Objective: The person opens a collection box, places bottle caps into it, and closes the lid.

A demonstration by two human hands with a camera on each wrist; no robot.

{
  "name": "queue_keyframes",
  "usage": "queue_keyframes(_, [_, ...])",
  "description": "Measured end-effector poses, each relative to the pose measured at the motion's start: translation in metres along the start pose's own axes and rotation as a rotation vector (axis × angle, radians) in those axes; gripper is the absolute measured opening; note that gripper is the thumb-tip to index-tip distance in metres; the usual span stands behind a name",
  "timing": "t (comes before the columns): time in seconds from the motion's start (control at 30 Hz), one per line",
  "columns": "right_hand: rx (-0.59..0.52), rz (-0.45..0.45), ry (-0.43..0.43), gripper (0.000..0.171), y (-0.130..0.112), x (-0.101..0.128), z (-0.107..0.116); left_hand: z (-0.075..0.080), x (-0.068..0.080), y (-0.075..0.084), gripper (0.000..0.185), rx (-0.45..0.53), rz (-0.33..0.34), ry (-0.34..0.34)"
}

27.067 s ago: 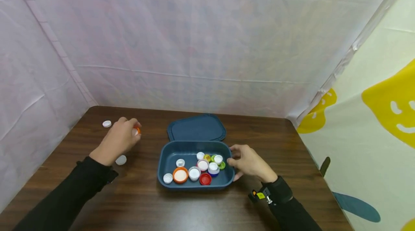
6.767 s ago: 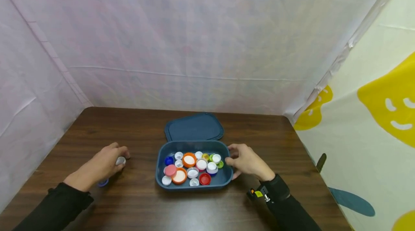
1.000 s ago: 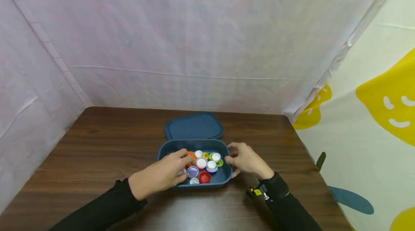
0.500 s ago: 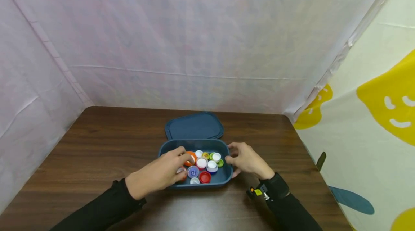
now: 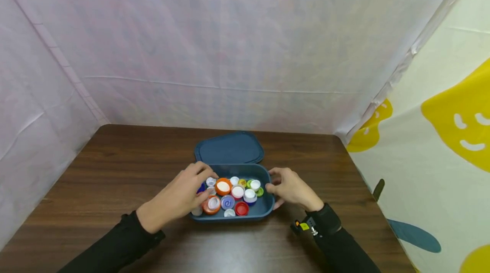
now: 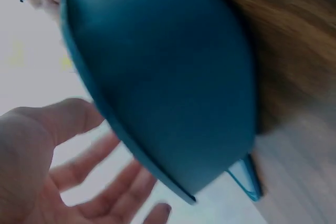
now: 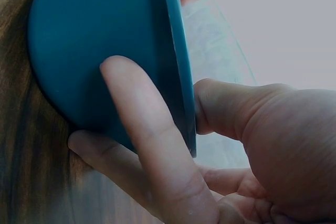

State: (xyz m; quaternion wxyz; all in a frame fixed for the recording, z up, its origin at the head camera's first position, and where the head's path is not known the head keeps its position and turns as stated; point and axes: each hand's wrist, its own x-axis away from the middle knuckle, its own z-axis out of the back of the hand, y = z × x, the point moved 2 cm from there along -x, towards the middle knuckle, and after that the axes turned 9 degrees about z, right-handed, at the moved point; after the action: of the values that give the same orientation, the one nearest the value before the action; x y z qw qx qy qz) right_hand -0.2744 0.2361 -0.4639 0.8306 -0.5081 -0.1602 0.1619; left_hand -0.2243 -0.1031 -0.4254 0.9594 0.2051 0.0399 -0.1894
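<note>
A dark blue plastic box [image 5: 264,211] on the table holds several bottle caps. Among them are an orange cap [image 5: 223,186], a lilac cap [image 5: 227,202] and a red cap [image 5: 241,209]. My left hand [image 5: 178,192] is over the box's left end, its fingers loosely bent over the caps there and holding none. The left wrist view shows that hand [image 6: 37,166] with its fingers spread at the box rim. My right hand [image 5: 292,189] grips the box's right end. In the right wrist view its thumb [image 7: 220,106] is inside the rim and its fingers press the outer wall.
A matching blue lid [image 5: 229,147] lies on the brown wooden table [image 5: 126,154] just behind the box. A pale cloth wall [image 5: 226,52] rises along the table's back edge, with patterned cloth [image 5: 440,179] at the right.
The caps seen earlier on the left of the table are gone from there, and the box holds more. In the last half second my left hand has drawn back left; my right stays put.
</note>
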Motion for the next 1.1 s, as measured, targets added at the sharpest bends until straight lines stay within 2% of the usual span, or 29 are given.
queue_keyframes(0.2, [0.002,-0.005,0.001,0.058,0.000,-0.002,0.000,0.003,0.004,-0.015,0.061,0.056,0.185,0.042])
queue_keyframes(0.4, [0.009,-0.005,0.015,0.057,0.000,-0.003,0.001,0.004,0.009,-0.025,0.077,0.088,0.349,-0.030])
queue_keyframes(0.57, [0.032,-0.012,0.022,0.059,-0.002,-0.001,-0.001,0.002,0.013,-0.025,0.077,0.115,0.417,-0.078])
queue_keyframes(0.77, [0.120,0.043,0.046,0.055,-0.007,0.003,-0.005,-0.002,0.015,-0.024,0.072,0.138,0.446,-0.116])
queue_keyframes(1.1, [0.203,0.099,0.092,0.056,-0.016,0.007,-0.012,-0.006,0.017,-0.023,0.070,0.177,0.408,-0.074])
